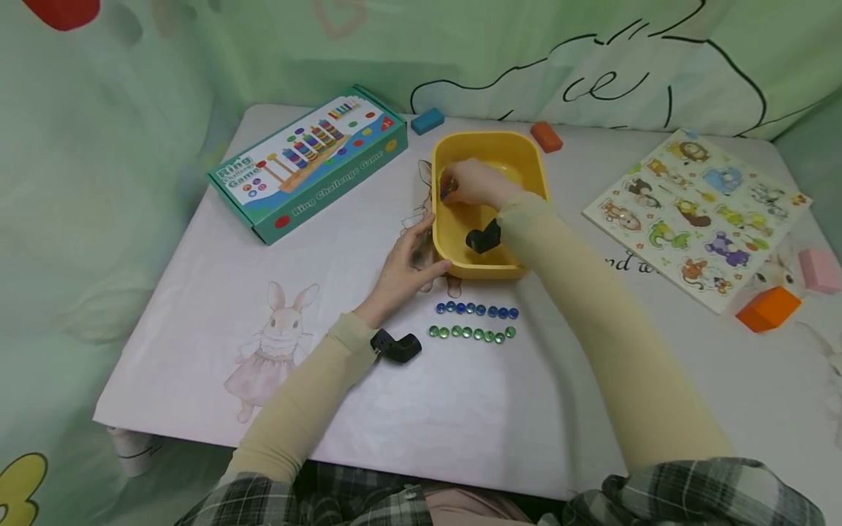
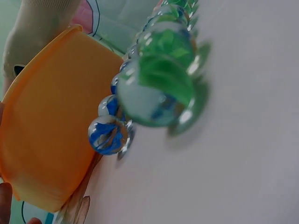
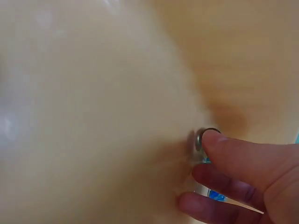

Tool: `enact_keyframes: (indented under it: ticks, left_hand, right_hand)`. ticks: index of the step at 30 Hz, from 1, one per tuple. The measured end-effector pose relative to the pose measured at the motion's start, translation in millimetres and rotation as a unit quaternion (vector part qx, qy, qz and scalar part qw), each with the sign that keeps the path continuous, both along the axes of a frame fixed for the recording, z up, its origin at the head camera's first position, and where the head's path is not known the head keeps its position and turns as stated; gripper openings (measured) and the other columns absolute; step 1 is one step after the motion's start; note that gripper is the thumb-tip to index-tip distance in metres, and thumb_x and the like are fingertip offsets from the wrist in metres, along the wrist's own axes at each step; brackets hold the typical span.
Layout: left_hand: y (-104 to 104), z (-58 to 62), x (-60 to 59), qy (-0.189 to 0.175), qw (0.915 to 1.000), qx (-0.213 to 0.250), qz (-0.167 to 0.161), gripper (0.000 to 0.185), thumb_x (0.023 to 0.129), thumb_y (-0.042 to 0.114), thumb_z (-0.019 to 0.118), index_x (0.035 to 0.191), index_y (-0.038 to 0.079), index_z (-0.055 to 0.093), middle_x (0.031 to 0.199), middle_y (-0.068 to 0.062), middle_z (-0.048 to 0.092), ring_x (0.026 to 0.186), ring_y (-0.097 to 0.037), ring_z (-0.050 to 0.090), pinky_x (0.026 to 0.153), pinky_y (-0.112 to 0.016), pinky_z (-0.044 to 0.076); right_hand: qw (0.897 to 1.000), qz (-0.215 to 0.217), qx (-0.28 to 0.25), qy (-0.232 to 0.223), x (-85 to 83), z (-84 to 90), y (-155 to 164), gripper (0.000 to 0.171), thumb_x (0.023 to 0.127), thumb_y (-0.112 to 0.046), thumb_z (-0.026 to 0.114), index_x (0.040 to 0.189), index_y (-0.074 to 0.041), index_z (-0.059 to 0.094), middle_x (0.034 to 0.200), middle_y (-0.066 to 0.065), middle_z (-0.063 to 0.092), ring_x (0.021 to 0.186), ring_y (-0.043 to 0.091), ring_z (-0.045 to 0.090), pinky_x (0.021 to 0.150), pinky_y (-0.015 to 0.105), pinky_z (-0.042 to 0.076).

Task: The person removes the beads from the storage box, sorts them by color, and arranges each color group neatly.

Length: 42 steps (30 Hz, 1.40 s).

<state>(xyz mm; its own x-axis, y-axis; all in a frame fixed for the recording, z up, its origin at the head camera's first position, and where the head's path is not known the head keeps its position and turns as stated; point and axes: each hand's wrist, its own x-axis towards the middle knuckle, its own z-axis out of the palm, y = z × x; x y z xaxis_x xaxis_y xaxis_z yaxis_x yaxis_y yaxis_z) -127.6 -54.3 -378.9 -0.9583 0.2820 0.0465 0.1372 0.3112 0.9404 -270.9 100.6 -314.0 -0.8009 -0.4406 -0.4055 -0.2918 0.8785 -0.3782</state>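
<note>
A yellow plastic bin (image 1: 483, 272) stands near the table's middle. My left hand (image 1: 408, 267) rests at its near left corner, thumb and extended fingers spread along the outer wall. Inside the bin, at its left wall, my right hand (image 1: 476, 183) reaches down. The right wrist view shows its thumb pressed on a clear glass marble (image 3: 201, 139), fingers curled below. More blue marbles (image 3: 215, 195) show behind those fingers. On the table before the bin lie a row of blue marbles (image 1: 481, 310) and a row of green marbles (image 1: 478, 334).
A green ring game box (image 1: 316, 157) lies back left, a blue block (image 1: 427, 120) beside it. Behind the bin's right corner sits a red-orange block (image 1: 546, 136). To the right are an animal puzzle board (image 1: 700, 212), an orange block (image 1: 768, 309) and a pink block (image 1: 819, 271).
</note>
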Motion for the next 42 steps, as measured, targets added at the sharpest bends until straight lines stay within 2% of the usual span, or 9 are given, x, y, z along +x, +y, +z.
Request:
enact_keyframes:
  ticks: [3,8,14,20,23,35,42]
  left_hand:
    - [1.2,0.0,0.1,0.004,1.0000,0.000,-0.001,0.074,0.085,0.030,0.066,0.146,0.028,0.024,0.152,0.018,0.018,0.139,-0.009,0.023,0.115,-0.030,0.020]
    - [1.1,0.3,0.3,0.005,1.0000,-0.003,0.001,0.075,0.085,0.031,0.066,0.146,0.027,0.023,0.151,0.019,0.018,0.138,-0.009,0.023,0.114,-0.029,0.020]
    - [0.7,2.6,0.7,-0.007,1.0000,-0.006,0.003,0.075,0.085,0.034,0.066,0.146,0.029,0.024,0.151,0.019,0.018,0.139,-0.010,0.022,0.115,-0.032,0.019]
    - [0.8,3.8,1.3,-0.018,0.9998,-0.003,0.004,0.075,0.084,0.033,0.067,0.146,0.029,0.024,0.152,0.018,0.018,0.139,-0.011,0.023,0.115,-0.033,0.018]
    - [1.0,4.1,1.8,-0.017,0.9998,-0.001,0.004,0.075,0.084,0.032,0.067,0.146,0.029,0.024,0.152,0.016,0.019,0.139,-0.012,0.023,0.116,-0.035,0.018]
    - [1.9,2.6,2.9,-0.022,0.9997,0.002,0.007,0.075,0.084,0.033,0.067,0.145,0.030,0.024,0.151,0.019,0.019,0.139,-0.010,0.023,0.115,-0.034,0.018]
    - [2.2,3.3,3.6,-0.015,0.9999,-0.001,0.004,0.075,0.084,0.033,0.067,0.145,0.029,0.024,0.152,0.017,0.018,0.139,-0.012,0.024,0.115,-0.035,0.019]
  right_hand:
    - [1.000,0.025,0.008,0.003,2.5,1.2,0.9,0.023,0.092,-0.016,0.057,0.112,-0.004,0.058,0.112,0.014,0.057,0.097,0.026,0.049,0.094,0.037,0.045]
    - [0.998,0.065,-0.003,0.002,7.3,5.5,10.5,0.022,0.089,-0.019,0.061,0.103,-0.002,0.061,0.102,0.014,0.058,0.088,0.024,0.049,0.080,0.031,0.045]
    - [0.997,0.074,0.002,-0.028,10.3,13.6,30.7,0.023,0.088,-0.021,0.063,0.101,-0.002,0.061,0.091,0.010,0.060,0.073,0.019,0.051,0.060,0.023,0.045]
    - [0.994,0.083,0.003,-0.068,19.3,27.4,45.5,0.018,0.091,-0.016,0.058,0.103,-0.003,0.060,0.095,0.010,0.058,0.077,0.020,0.052,0.065,0.026,0.048]
    - [0.993,0.090,-0.006,-0.069,27.6,35.4,50.1,0.017,0.091,-0.015,0.057,0.103,-0.004,0.060,0.094,0.010,0.058,0.079,0.021,0.053,0.067,0.027,0.049]
    - [0.992,0.108,-0.067,0.000,73.1,59.1,71.5,0.016,0.089,-0.018,0.062,0.101,-0.008,0.062,0.090,0.004,0.062,0.083,0.018,0.052,0.072,0.028,0.047]
    - [0.990,0.084,-0.110,0.038,102.4,58.8,83.7,0.013,0.086,-0.017,0.065,0.098,-0.011,0.064,0.084,0.001,0.061,0.079,0.016,0.052,0.072,0.028,0.047]
